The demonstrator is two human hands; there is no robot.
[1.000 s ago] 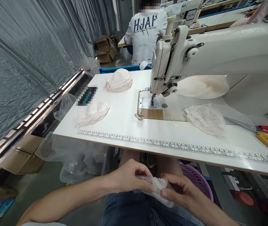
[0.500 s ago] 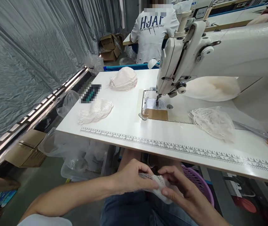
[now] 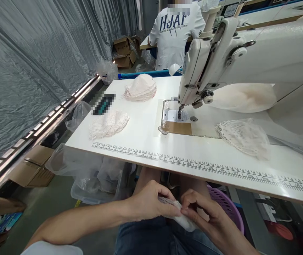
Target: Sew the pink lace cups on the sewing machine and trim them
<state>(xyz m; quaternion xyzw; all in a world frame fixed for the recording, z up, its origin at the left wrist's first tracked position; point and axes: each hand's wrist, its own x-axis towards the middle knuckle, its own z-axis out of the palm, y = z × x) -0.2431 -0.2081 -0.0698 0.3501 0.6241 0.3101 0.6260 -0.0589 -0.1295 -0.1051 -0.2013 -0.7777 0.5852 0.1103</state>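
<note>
Over my lap, in front of the table's edge, my left hand [image 3: 156, 200] grips a piece of white lace fabric [image 3: 184, 221] between thumb and fingers. My right hand [image 3: 203, 210] pinches the same piece at its edge, its fingertips close to my left thumb. Part of the lace is hidden behind my fingers. On the table [image 3: 140, 141] ahead stands a white sewing machine [image 3: 196, 74]. A lace piece [image 3: 243, 138] lies to its right, another lace piece [image 3: 110, 124] lies at the left, and a stack of pale pink cup-shaped pieces [image 3: 141, 88] sits farther back.
A printed ruler scale [image 3: 188, 162] runs along the table's front edge. Below right is a purple basket [image 3: 228, 209]; below left, a clear plastic bin [image 3: 95, 193] with bags. A cardboard box [image 3: 34, 166] stands on the floor. A person in a white shirt [image 3: 176, 39] sits ahead.
My right fingers have closed into a tighter pinch on the lace and moved nearer my left thumb. The camera view has shifted slightly; the table pieces lie as before.
</note>
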